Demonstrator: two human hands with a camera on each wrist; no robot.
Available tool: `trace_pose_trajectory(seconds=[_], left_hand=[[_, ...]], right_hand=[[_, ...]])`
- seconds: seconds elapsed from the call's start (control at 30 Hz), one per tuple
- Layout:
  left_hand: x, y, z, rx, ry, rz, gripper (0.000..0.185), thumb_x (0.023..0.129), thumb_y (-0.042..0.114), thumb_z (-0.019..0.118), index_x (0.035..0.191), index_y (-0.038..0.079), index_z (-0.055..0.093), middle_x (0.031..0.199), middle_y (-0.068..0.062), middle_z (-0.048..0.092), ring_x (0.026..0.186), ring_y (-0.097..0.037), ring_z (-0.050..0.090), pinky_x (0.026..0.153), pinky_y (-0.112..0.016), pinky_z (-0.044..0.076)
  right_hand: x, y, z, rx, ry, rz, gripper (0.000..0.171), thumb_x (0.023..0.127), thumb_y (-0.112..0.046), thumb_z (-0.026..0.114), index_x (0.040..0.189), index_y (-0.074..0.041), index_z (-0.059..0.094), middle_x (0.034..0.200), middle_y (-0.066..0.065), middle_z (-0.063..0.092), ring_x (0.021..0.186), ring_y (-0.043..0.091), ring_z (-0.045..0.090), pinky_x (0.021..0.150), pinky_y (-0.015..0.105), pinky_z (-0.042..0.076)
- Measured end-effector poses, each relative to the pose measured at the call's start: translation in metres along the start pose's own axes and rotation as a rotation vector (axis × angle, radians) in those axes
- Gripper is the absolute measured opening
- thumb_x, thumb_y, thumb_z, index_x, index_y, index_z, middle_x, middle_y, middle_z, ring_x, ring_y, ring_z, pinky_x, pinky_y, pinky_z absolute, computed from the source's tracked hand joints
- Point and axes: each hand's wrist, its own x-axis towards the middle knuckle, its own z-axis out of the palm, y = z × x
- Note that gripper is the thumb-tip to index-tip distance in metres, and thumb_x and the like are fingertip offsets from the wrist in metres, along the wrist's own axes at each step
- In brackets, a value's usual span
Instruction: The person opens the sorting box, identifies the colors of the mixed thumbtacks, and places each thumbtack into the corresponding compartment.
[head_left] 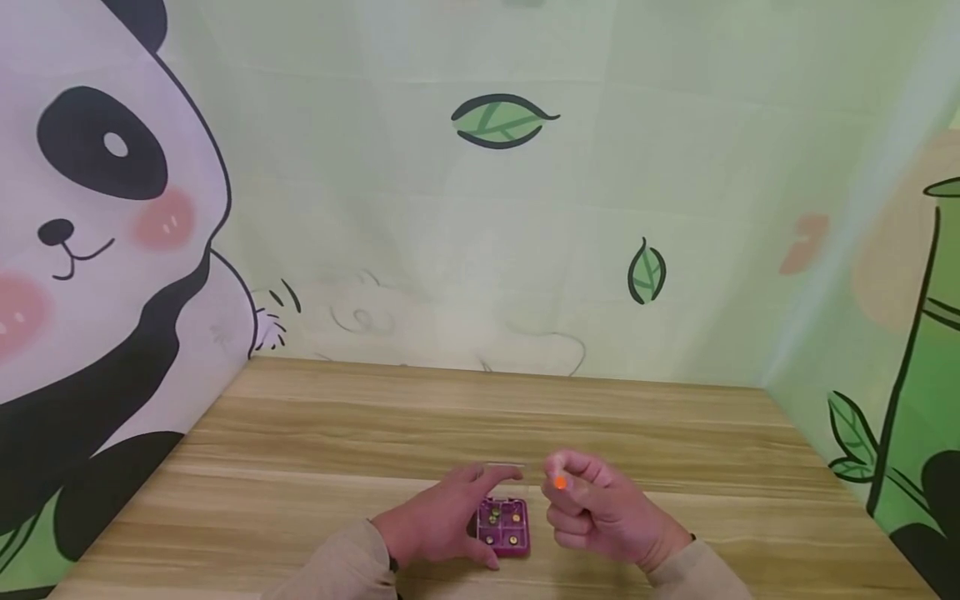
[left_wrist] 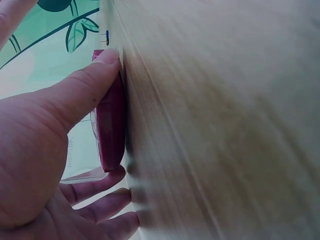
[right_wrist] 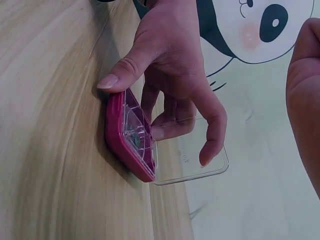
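Observation:
A small magenta pill box (head_left: 516, 552) with a raised clear lid (right_wrist: 201, 175) sits on the wooden table. My left hand (head_left: 442, 518) holds the box from its left side, thumb (left_wrist: 106, 56) at the near edge and fingers around the far side by the lid. Inside are four-way dividers with several small green and yellowish pieces (head_left: 495, 513) in the compartments. To the right of the box, raised above the table, my right hand (head_left: 600, 510) pinches a small round orange pill-like piece (head_left: 560, 482) between thumb and forefinger.
The wood-grain table (head_left: 360, 417) runs back to a pale green cloth backdrop (head_left: 375, 192) printed with leaves. A printed panda (head_left: 187, 333) covers the left side wall, and green bamboo (head_left: 926, 392) the right.

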Motion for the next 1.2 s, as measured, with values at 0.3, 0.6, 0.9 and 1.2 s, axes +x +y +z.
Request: trace_pose_trajectory(seconds=[0.3,0.6,0.9,1.2], left_hand=[[0.001,-0.001,0.0,-0.008,-0.006,-0.006,0.104,0.07,0.048,0.091,0.156,0.032,0.034,0.149,-0.012,0.05,0.134,-0.03,0.052,0.11,-0.049,0.05],[0.0,-0.001,-0.001,-0.013,-0.017,-0.011,0.102,0.073,0.048,0.09,0.156,0.038,0.031,0.152,-0.012,0.047,0.138,-0.03,0.049,0.111,-0.051,0.049],[-0.001,-0.001,-0.001,-0.009,-0.029,-0.027,0.101,0.075,0.05,0.088,0.156,0.043,0.028,0.154,-0.013,0.046,0.14,-0.032,0.048,0.108,-0.053,0.051],[-0.001,-0.001,-0.002,0.003,-0.017,0.0,0.101,0.074,0.049,0.088,0.156,0.039,0.03,0.152,-0.012,0.047,0.138,-0.029,0.049,0.11,-0.048,0.05]], right_hand=[[-0.001,0.001,0.0,-0.01,0.025,-0.001,0.035,0.113,-0.015,0.027,0.117,-0.024,0.061,0.072,-0.003,0.023,0.054,0.011,0.019,0.045,0.029,0.01],[0.004,-0.001,-0.004,-0.592,0.483,0.133,0.018,0.107,-0.017,0.053,0.102,-0.016,0.071,0.062,-0.01,0.034,0.051,0.004,0.027,0.047,0.021,0.021],[0.013,0.018,-0.012,-1.607,0.462,0.244,0.008,0.097,-0.023,0.07,0.092,-0.018,0.076,0.055,-0.018,0.036,0.049,-0.008,0.027,0.046,0.013,0.028],[0.026,0.028,-0.005,-1.914,0.294,0.295,0.005,0.092,-0.017,0.076,0.087,-0.018,0.078,0.08,-0.011,0.074,0.069,-0.004,0.06,0.065,0.016,0.051]])
